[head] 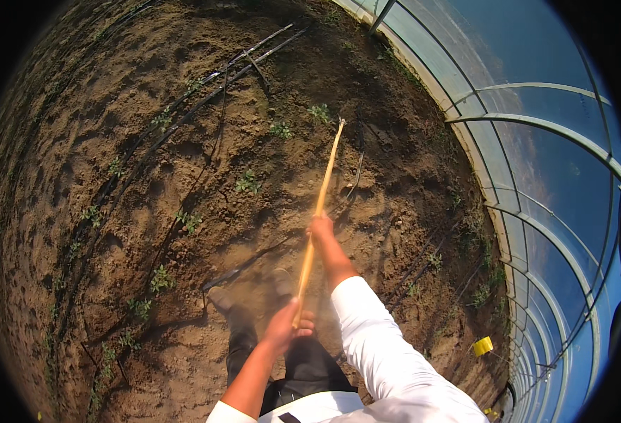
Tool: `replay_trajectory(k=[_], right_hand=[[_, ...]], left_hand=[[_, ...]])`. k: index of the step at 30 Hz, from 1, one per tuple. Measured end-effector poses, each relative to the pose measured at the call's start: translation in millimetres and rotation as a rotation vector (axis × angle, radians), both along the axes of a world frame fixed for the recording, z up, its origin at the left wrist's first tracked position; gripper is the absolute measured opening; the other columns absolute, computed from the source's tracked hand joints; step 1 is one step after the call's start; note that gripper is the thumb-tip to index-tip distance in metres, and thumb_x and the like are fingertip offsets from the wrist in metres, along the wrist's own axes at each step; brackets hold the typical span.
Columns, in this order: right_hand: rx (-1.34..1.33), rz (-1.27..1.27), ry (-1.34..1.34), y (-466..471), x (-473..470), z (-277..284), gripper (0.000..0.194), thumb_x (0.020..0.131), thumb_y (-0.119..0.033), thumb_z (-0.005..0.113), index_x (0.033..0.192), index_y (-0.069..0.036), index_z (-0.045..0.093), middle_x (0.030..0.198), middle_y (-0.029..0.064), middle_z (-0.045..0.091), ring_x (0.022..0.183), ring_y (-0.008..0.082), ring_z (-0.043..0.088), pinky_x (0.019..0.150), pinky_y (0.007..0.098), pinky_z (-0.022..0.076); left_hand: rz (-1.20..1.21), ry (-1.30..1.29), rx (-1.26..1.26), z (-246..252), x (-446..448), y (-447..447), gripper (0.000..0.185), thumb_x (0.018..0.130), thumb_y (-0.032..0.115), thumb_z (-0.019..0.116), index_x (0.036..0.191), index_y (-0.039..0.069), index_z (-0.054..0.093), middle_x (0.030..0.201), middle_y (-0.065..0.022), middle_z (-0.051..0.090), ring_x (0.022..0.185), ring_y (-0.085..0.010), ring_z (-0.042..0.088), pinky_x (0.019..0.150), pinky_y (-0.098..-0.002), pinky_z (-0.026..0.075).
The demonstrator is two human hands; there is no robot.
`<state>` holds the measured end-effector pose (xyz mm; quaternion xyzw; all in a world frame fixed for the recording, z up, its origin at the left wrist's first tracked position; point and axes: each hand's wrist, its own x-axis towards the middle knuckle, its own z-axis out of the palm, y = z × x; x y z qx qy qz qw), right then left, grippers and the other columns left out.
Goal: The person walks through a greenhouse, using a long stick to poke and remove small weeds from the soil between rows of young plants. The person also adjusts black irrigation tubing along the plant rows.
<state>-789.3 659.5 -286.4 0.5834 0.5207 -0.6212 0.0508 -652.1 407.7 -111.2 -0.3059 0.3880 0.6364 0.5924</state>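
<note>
A long pale wooden handle (329, 165) runs from my waist out over the brown soil. My left hand (288, 325) is closed around its near end, in front of my dark trousers. Further along, my right hand (321, 228) grips the shaft around its middle. At the far end is a small head (341, 121) close to the ground; its shape is too small to make out. Just left of that end grows a small leafy plant (320, 113), and another green seedling (248, 182) stands left of the shaft.
Black drip hoses (183, 117) cross the soil at the left, beside a row of seedlings. A dark strip (247, 263) lies near my shoes (220, 299). Curved greenhouse ribs (545, 125) with clear film rise at the right, near a yellow card (483, 346).
</note>
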Motion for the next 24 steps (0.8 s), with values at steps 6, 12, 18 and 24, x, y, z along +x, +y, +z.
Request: replay_trajectory(k=[6, 12, 18, 24], right_hand=[[0.069, 0.016, -0.083, -199.5, 130.0, -4.8, 0.056, 0.106, -0.018, 0.049, 0.161, -0.017, 0.040, 0.064, -0.0007, 0.048, 0.047, 0.0128, 0.048, 0.041, 0.0312, 0.0435], [-0.038, -0.144, 0.119, -162.9, 97.1, 28.4, 0.043, 0.108, -0.019, 0.049, 0.151, -0.016, 0.045, 0.069, -0.0020, 0.048, 0.047, 0.0101, 0.044, 0.041, 0.0287, 0.0407], [0.097, 0.079, -0.101, -217.6, 58.2, -11.7, 0.037, 0.111, -0.026, 0.049, 0.146, -0.013, 0.047, 0.080, 0.0063, 0.060, 0.062, 0.0186, 0.059, 0.055, 0.0349, 0.0533], [0.093, 0.248, -0.216, -393.0, 169.8, 69.6, 0.063, 0.106, -0.026, 0.052, 0.164, -0.013, 0.030, 0.116, 0.0247, 0.068, 0.100, 0.0390, 0.069, 0.087, 0.0458, 0.0560]], left_hand=[[-0.011, -0.143, -0.173, 65.7, 88.8, -152.3, 0.041, 0.111, 0.043, 0.053, 0.126, 0.006, 0.061, 0.074, 0.0039, 0.048, 0.054, -0.0051, 0.039, 0.047, -0.0239, 0.032], [-0.154, 0.123, -0.091, 39.0, 47.1, -133.2, 0.030, 0.110, 0.034, 0.052, 0.114, 0.006, 0.062, 0.080, 0.0014, 0.058, 0.057, -0.0071, 0.049, 0.050, -0.0254, 0.043], [-0.120, -0.029, -0.188, 17.0, 27.3, -178.6, 0.032, 0.110, 0.036, 0.054, 0.125, 0.009, 0.060, 0.076, 0.0038, 0.053, 0.055, -0.0054, 0.043, 0.048, -0.0241, 0.037], [0.002, -0.226, -0.245, 143.2, 101.2, -314.2, 0.037, 0.112, 0.036, 0.053, 0.135, 0.007, 0.055, 0.073, 0.0017, 0.049, 0.051, -0.0080, 0.039, 0.044, -0.0244, 0.033]])
